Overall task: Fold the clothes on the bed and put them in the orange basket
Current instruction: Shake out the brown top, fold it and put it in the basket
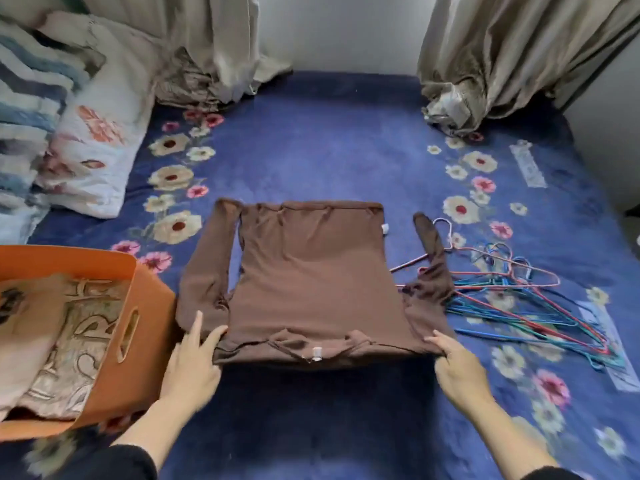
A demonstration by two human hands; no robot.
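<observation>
Head view looks down on a blue flowered bed [329, 150] where a brown long-sleeved top [311, 282] lies spread flat in the middle, collar end nearest the person and hem toward the far wall. A small white tag [317, 353] shows at the collar. The left hand [194, 362] grips the top's near-left corner, thumb lying on the fabric and forefinger stretched out along the sleeve. The right hand [457, 365] pinches the near-right corner, thumb on top and fingers curled beneath. Between the two hands the near edge sits slightly off the bed, with a shadow under it. One sleeve runs straight up the left side of the body, a strip of blue showing between them. The other sleeve lies crumpled on the right, its cuff pointing away and its middle resting over the near end of a heap of coloured wire hangers [519, 299]. An orange basket [114, 386] stands on the bed just left of the left hand, a slot handle in its near wall, and folded clothes [69, 327] lie inside it. Pillows [90, 157] are stacked at the far left. Pale curtains [502, 53] hang down onto the bed at the far end, one on each side.
</observation>
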